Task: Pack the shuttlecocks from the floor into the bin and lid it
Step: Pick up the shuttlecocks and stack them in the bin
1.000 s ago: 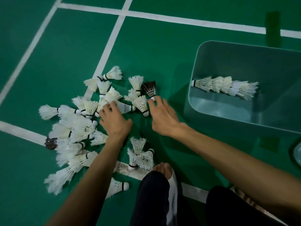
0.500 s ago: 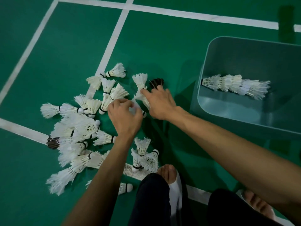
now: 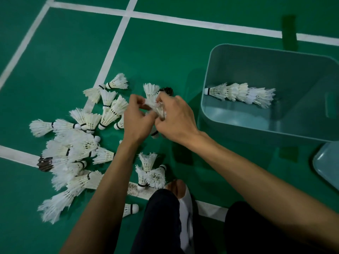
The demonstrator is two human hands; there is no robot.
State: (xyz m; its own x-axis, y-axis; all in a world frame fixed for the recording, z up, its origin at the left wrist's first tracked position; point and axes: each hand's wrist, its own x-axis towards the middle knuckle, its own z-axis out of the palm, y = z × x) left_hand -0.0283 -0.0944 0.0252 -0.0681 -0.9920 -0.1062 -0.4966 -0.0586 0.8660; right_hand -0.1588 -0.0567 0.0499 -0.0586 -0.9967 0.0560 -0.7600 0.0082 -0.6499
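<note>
Several white shuttlecocks lie scattered on the green court floor at the left and centre. My left hand and my right hand meet just above the pile, both gripping white shuttlecocks held between them. A dark-feathered shuttlecock shows just behind my right hand. The teal bin stands open at the right, with a nested row of shuttlecocks lying inside on its bottom. The bin's lid lies at the right edge, partly out of view.
White court lines cross the floor. My knees in dark trousers and one foot in a white sandal are at the bottom centre, close to a small cluster of shuttlecocks. Another dark shuttlecock lies at the pile's left side.
Both hands have lifted off the floor and come together, now gripping shuttlecocks that lay on the floor between them a second ago.
</note>
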